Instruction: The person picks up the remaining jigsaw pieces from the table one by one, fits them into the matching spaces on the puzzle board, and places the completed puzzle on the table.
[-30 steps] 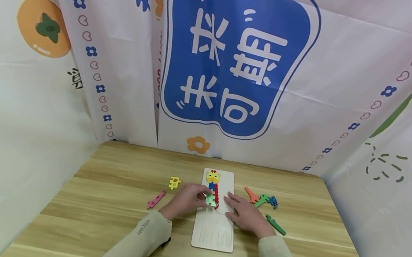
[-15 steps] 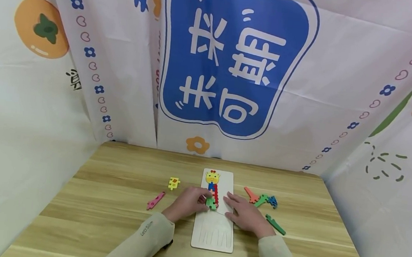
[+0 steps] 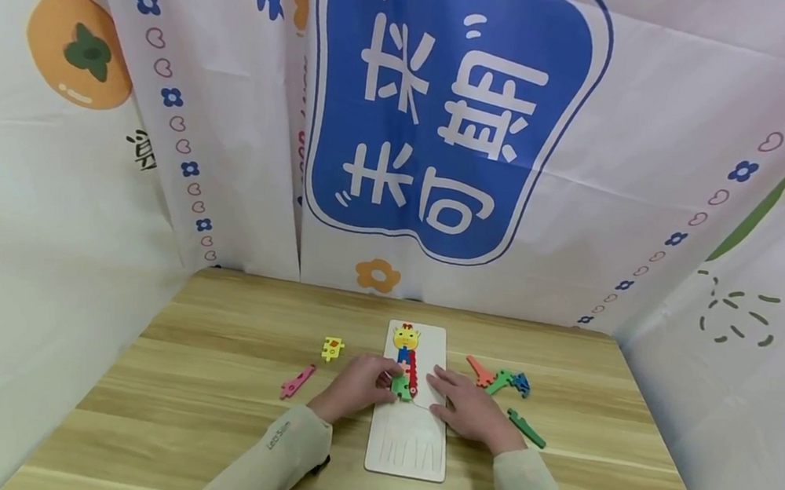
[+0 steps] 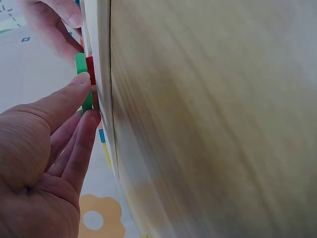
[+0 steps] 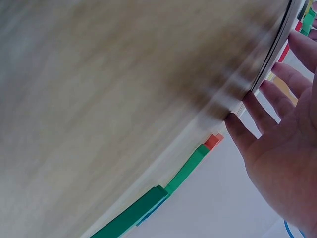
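Observation:
A white puzzle board (image 3: 410, 428) lies lengthwise on the table, with a yellow giraffe head (image 3: 406, 338) at its far end. Blue and peach pieces run down from the head, beside a red scalloped piece (image 3: 413, 367). Below them my left hand (image 3: 353, 388) pinches a green puzzle piece (image 3: 401, 389) between thumb and fingers, over the board. In the left wrist view the thumb presses the green piece (image 4: 80, 61) close to the red one. My right hand (image 3: 470, 412) rests with spread fingers on the board's right side; its fingertips touch the board in the right wrist view.
Left of the board lie a yellow piece (image 3: 332, 349) and a pink piece (image 3: 297, 382). To the right are an orange piece (image 3: 479, 371), a light green piece (image 3: 498, 381), a blue piece (image 3: 519, 384) and a dark green piece (image 3: 526, 428). Printed cloth walls the table.
The green piece has tipped from a glossy slant to a flatter position, and my left hand has shifted very slightly. My right hand has stayed in place on the board.

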`<state>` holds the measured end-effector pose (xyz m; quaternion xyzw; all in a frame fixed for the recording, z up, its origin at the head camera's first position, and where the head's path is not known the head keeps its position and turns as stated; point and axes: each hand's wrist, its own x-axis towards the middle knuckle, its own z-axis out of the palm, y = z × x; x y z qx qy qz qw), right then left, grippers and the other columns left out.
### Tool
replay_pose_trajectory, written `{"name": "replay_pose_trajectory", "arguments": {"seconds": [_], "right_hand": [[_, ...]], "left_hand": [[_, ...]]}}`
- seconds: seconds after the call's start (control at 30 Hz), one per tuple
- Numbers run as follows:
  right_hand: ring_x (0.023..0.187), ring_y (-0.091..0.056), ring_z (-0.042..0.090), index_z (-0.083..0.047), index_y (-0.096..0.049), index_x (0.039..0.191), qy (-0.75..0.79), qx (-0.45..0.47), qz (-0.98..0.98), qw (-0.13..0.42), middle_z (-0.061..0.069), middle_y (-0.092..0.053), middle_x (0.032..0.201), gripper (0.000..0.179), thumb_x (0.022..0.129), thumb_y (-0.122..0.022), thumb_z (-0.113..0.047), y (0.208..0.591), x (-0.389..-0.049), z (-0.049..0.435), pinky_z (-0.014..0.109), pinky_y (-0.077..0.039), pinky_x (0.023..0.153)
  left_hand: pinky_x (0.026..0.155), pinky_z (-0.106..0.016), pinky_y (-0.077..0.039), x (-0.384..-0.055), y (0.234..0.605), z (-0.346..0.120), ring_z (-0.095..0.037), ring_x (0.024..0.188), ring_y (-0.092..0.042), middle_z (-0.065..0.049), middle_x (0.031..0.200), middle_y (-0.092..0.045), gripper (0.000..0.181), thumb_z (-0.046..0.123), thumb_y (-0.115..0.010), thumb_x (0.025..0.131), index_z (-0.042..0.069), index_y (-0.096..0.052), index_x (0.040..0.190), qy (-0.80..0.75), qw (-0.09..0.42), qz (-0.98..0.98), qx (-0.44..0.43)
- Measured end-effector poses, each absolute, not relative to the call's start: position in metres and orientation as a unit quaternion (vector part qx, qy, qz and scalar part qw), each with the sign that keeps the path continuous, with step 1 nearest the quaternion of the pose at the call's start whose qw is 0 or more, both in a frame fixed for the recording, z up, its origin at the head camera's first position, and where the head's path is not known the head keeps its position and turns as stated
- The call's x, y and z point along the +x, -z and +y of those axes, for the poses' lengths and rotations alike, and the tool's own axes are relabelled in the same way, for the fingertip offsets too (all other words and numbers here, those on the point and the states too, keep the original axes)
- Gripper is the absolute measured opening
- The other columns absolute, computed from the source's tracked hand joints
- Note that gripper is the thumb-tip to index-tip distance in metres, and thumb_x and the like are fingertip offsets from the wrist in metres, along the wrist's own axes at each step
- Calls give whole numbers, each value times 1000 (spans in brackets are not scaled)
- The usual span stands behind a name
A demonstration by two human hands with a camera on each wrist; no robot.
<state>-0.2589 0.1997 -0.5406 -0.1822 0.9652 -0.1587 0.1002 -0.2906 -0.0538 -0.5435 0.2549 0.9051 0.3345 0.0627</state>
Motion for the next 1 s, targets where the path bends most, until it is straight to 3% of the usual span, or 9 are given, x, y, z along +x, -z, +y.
{"name": "replay_pose_trajectory", "arguments": {"seconds": [1.0], "right_hand": [[152, -39, 33, -22, -48, 157, 152, -198, 964, 90, 2, -38, 167, 57, 104, -61, -41, 543, -260, 202, 56, -38, 119]], "left_hand": [[82, -26, -58, -292, 544, -49, -5, 85, -63, 6, 102, -76, 37, 21, -89, 82, 15, -77, 117, -300, 47, 914, 270]]}}
